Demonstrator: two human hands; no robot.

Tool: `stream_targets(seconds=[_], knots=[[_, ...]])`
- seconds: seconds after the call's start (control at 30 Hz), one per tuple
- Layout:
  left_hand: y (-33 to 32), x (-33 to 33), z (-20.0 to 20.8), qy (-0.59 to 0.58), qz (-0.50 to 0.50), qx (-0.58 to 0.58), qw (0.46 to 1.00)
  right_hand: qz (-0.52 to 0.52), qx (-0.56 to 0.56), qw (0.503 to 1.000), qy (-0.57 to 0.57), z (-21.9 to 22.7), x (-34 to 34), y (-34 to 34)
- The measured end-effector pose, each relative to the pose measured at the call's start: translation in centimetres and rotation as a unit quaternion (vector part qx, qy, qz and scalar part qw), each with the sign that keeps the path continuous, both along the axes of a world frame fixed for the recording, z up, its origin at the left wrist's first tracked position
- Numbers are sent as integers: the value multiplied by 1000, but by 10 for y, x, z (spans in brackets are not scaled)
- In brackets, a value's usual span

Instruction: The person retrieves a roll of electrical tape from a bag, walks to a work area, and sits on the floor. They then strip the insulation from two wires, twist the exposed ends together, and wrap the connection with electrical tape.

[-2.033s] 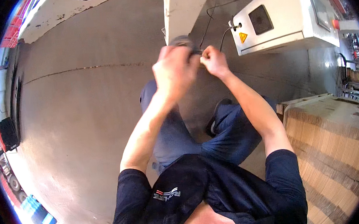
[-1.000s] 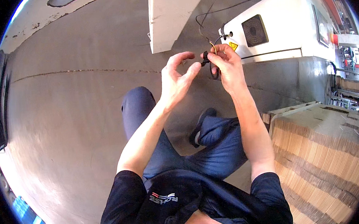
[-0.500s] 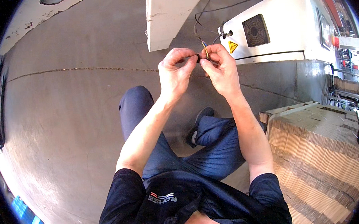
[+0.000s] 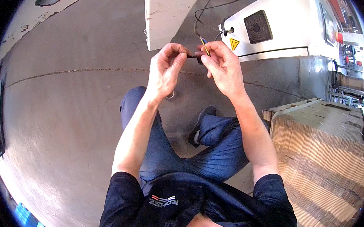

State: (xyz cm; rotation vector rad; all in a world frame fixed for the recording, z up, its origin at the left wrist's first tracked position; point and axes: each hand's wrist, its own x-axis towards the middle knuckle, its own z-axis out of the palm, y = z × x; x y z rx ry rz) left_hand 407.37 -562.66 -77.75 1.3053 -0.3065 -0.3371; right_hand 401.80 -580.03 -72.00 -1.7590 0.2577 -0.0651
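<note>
In front of me, both hands are raised close together over the floor. My left hand (image 4: 165, 70) pinches one end of a thin dark piece (image 4: 192, 56) between thumb and fingertips; its exact kind is too small to tell. My right hand (image 4: 223, 66) grips the end of a black cable (image 4: 196, 27), where a yellow-green wire (image 4: 205, 47) and a blue wire come out. The dark piece spans the short gap between the hands and meets the right fingertips. From there the cable runs up and away toward the white machine housing (image 4: 289, 11).
The housing carries a black fan grille (image 4: 258, 26) and a yellow warning triangle (image 4: 234, 44). A white metal post (image 4: 163, 20) stands ahead. Stacked flat cardboard (image 4: 324, 158) on a pallet is at my right. A small pale ring (image 4: 170, 95) shows beside my left wrist.
My left hand has drawn left, away from my right hand, widening the gap with the dark piece between them. The right hand has hardly moved. The pale ring has come into sight.
</note>
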Motion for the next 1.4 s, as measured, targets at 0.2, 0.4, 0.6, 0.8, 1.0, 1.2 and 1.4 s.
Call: stream_targets(seconds=[0.2, 0.4, 0.6, 0.8, 1.0, 1.2, 1.4], knots=[[5, 8, 10, -20, -33, 41, 998, -2, 107, 994, 14, 3, -1, -3], [12, 12, 14, -42, 26, 4, 999, -37, 145, 988, 46, 12, 0, -11], [16, 24, 48, -64, -83, 86, 991, -4, 134, 989, 58, 17, -2, -20], [8, 38, 67, -86, -143, 157, 973, 2, 184, 981, 60, 16, -2, -20], [1, 48, 69, -209, -173, 153, 950, 8, 164, 984, 72, 17, -2, -24], [-7, 59, 69, -228, -210, 140, 940, 6, 113, 991, 66, 15, -2, -23], [-10, 61, 70, -195, -216, 132, 948, 22, 65, 996, 54, 15, -2, -22]])
